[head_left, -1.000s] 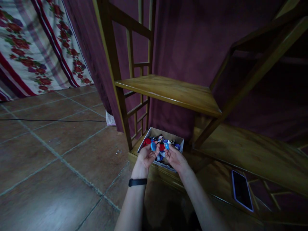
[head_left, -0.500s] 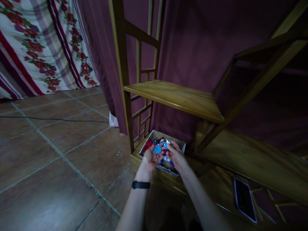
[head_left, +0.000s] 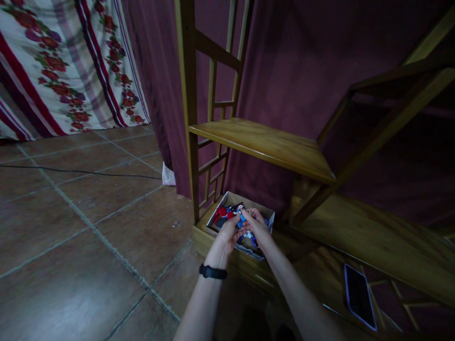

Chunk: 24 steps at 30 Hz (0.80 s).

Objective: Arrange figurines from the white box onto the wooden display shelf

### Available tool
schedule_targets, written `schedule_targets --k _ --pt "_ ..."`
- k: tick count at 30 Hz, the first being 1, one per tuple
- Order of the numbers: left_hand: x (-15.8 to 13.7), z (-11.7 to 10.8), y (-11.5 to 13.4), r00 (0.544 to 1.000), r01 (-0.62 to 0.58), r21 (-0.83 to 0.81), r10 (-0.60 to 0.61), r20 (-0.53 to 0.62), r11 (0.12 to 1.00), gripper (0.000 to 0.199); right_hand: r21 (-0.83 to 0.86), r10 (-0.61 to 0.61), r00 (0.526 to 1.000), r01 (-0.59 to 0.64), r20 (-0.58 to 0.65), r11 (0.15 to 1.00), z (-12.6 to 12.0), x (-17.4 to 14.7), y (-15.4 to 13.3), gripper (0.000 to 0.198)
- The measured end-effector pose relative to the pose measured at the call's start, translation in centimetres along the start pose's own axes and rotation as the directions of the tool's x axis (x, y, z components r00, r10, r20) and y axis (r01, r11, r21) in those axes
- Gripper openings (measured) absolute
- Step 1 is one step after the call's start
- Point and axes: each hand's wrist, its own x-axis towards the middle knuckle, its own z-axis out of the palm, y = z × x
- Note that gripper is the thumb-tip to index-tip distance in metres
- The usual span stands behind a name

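My left hand (head_left: 229, 233) and my right hand (head_left: 256, 225) meet over an open cardboard box (head_left: 267, 211). Both are closed around a small blue toy figure (head_left: 241, 221), which the fingers largely cover. Its exact shape is hard to make out. Beneath and around the hands, the box holds small toys: red round pieces (head_left: 222, 211), a dark round piece (head_left: 221, 222), a figure with a pale face (head_left: 240, 207) and white and purple-blue pieces (head_left: 249, 235).
The box rests on the low ledge of a wooden shelf unit (head_left: 263, 142), under a jutting board. A phone (head_left: 359, 296) lies on the ledge at right. A black cable (head_left: 81, 171) crosses the tiled floor (head_left: 117, 222). A purple curtain (head_left: 156, 94) hangs behind.
My hands have drawn together, and the left has turned inward. The blue disc that showed at my left fingers is now tucked between both hands. The view has shifted slightly.
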Motion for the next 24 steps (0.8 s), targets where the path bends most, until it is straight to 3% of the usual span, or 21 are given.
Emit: schedule_targets --k 6,9,14,18,24 --pt "-0.3 -0.1 0.5 0.999 0.026 -0.034 -0.027 -0.038 0.999 0.015 -0.042 -0.026 0.999 0.027 0.029 0.999 -0.7 0.2 -0.2 0.020" --pt "-0.4 -0.2 0.8 0.997 0.064 -0.055 -0.066 -0.032 0.996 0.016 -0.149 -0.044 0.997 0.052 0.055 0.987 -1.4 0.3 -0.3 0.017" --pt "-0.1 -0.4 0.7 0.997 0.073 -0.085 -0.076 -0.026 0.994 0.017 -0.382 -0.209 0.968 0.246 0.136 0.891 -2.1 0.4 -0.4 0.018" --pt "0.1 -0.3 0.6 0.999 0.043 -0.085 -0.044 -0.009 0.995 0.018 -0.491 -0.287 0.937 0.348 0.197 0.798 -2.2 0.6 -0.5 0.025" --pt "0.0 -0.3 0.7 0.999 0.016 -0.106 -0.011 0.052 0.994 0.018 -0.500 -0.330 0.927 0.375 0.180 0.781 -2.4 0.9 -0.5 0.046"
